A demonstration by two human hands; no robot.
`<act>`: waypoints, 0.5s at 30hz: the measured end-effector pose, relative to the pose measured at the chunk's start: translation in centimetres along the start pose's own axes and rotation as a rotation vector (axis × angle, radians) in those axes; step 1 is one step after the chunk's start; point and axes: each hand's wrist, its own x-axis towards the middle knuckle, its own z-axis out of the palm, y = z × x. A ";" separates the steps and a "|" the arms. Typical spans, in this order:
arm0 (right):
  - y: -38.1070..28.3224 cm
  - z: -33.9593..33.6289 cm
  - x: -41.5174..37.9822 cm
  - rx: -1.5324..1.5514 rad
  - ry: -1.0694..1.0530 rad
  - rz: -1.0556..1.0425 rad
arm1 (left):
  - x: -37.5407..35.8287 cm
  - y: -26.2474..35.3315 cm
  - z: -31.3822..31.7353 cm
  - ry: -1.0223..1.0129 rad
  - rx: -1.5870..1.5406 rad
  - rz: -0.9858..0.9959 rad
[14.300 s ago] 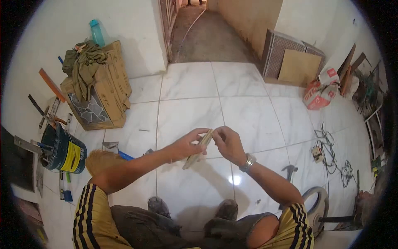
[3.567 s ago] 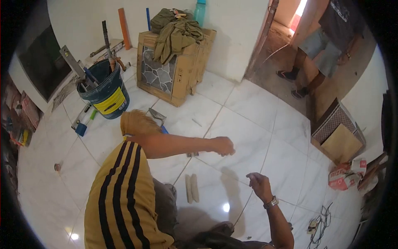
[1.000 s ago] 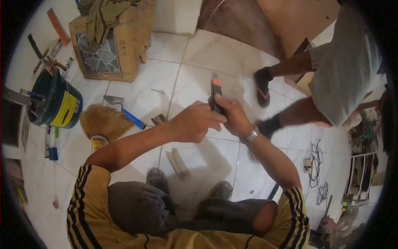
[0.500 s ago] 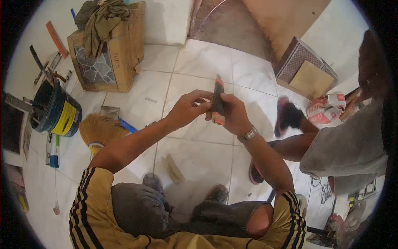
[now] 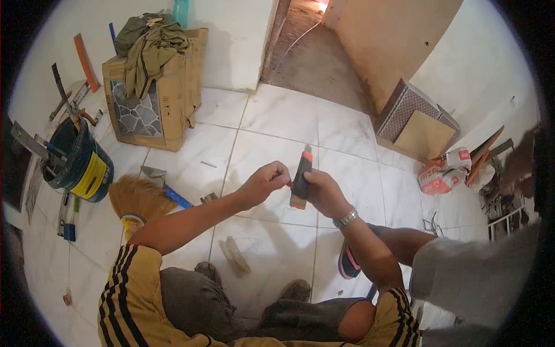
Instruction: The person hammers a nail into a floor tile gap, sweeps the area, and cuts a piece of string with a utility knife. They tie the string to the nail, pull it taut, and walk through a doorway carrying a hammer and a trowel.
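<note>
My right hand [image 5: 326,196], with a metal watch on its wrist, is wrapped round a black and orange utility knife [image 5: 302,182]. The knife points away from me, with a short grey tip at its far end. Close to the knife's left side is my left hand [image 5: 265,184], its fingers curled and pinched together. Whether anything small is between those fingertips is hidden. Both hands are above the white tiled floor [image 5: 272,231], where a pale curved scrap [image 5: 236,256] lies in front of my feet.
On the left are a straw broom [image 5: 139,199], a dark bucket [image 5: 87,159] of tools and a cardboard box [image 5: 173,115] with cloth on top. A co-worker's leg [image 5: 399,246] is close on my right. Tiles [image 5: 425,136] lean by the doorway, near a red-white bag [image 5: 442,170].
My view has tilted up, so the hands and knife appear lower. My left fingers have drawn back slightly from the knife and curled. The co-worker's leg has shifted; one foot has left the floor ahead.
</note>
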 end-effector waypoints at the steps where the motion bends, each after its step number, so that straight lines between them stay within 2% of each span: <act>1: -0.2 0.0 0.0 -0.056 -0.010 -0.033 | 0.0 -0.2 -0.1 0.029 -0.096 0.029; 4: -2.0 0.4 -0.1 -0.206 0.010 -0.108 | 0.8 -0.5 -0.7 0.098 -0.402 0.057; 7: -3.7 0.2 -0.4 -0.183 0.104 -0.260 | 1.3 1.4 -1.4 0.178 -0.489 0.048; 8: -4.2 0.0 -0.5 -0.142 0.142 -0.247 | 1.3 2.3 -1.4 0.226 -0.431 0.063; 11: -4.8 -0.3 -1.4 0.067 -0.052 -0.128 | 1.4 3.5 -2.1 0.238 -0.327 0.111; 12: -4.4 0.8 -1.8 0.059 0.026 -0.094 | 1.4 3.7 -2.2 0.250 -0.329 0.109; 15: -1.5 -0.7 -1.2 -0.273 0.170 0.121 | 1.3 4.1 -2.5 0.262 -0.328 0.104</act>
